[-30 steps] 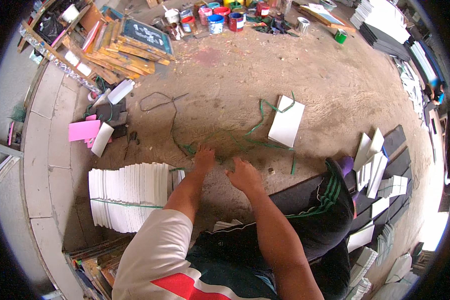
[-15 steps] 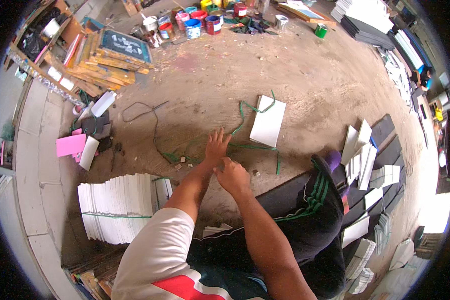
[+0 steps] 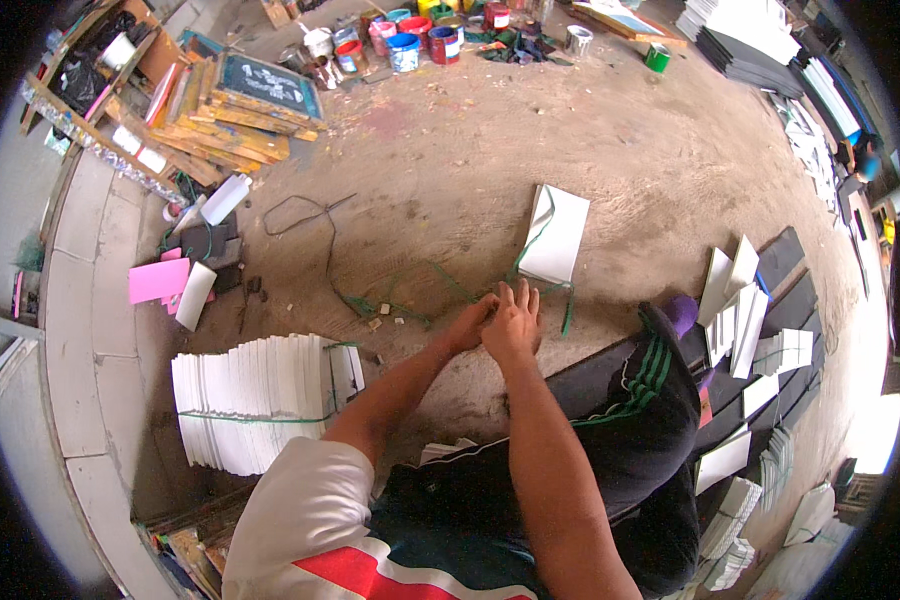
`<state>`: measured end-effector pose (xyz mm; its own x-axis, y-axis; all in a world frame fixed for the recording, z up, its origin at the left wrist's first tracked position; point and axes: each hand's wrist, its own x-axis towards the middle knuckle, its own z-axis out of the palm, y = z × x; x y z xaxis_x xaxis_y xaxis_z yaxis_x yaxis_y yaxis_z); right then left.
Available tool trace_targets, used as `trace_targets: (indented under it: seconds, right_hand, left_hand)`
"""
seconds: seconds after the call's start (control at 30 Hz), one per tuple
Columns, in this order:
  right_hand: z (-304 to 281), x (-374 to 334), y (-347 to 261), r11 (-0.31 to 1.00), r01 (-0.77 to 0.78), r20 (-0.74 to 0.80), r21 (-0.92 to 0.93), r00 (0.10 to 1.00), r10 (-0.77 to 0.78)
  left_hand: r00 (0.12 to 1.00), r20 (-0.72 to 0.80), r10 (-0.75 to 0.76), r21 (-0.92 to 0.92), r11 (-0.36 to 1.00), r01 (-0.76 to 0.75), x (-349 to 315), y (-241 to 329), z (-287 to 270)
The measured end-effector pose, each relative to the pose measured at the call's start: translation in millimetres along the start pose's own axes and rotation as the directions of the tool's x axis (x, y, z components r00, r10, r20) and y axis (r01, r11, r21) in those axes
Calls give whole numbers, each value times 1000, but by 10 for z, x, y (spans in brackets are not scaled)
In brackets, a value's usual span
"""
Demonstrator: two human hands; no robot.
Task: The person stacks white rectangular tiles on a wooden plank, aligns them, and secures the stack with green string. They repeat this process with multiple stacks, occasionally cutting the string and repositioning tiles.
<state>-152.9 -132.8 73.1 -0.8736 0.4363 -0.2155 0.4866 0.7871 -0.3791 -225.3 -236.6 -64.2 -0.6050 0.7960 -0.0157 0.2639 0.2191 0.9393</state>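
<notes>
A small stack of white sheets (image 3: 560,238) lies on the floor in front of me, with green string (image 3: 540,232) running over its left side and down to my hands. My left hand (image 3: 467,326) is closed on the string and partly covered by the other hand. My right hand (image 3: 513,322) crosses against it, its fingers bent forward with the string at their tips; the exact grip is hidden. A loose string end (image 3: 567,312) hangs at the stack's near right corner. More tangled green string (image 3: 365,305) lies to the left, beside small pale bits.
A large tied bundle of white sheets (image 3: 255,408) stands at near left. Pink cards (image 3: 158,281) lie beyond it. Paint cans (image 3: 403,52) and wooden frames (image 3: 260,95) are at the back. Small white bundles (image 3: 735,330) rest on dark sheets by my leg (image 3: 630,410).
My left hand has gone from spread fingers to closed, and both hands have moved right, toward the stack. The string over the stack lies differently, and the view has shifted slightly.
</notes>
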Motion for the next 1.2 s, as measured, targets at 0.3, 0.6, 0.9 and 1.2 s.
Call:
trace_targets:
  seconds: [0.3, 0.6, 0.9, 1.2]
  right_hand:
    - [-169, -23, 47, 999, 44, 467, -31, 884, -25]
    - [-229, -31, 118, 984, -118, 128, 131, 987, 101]
    - [-213, -78, 16, 988, -69, 76, 137, 995, 59]
    - [-284, -137, -351, 971, -50, 190, 235, 982, 4]
  left_hand:
    - [877, -226, -424, -265, 893, 364, -702, 160, -232]
    - [415, -735, -536, -98, 690, 718, -1047, -1635, -526]
    - [-57, -657, -751, -272, 166, 948, -1096, -2129, -1336]
    - [198, -636, -746, 293, 4, 956, -1603, -2605, -1770]
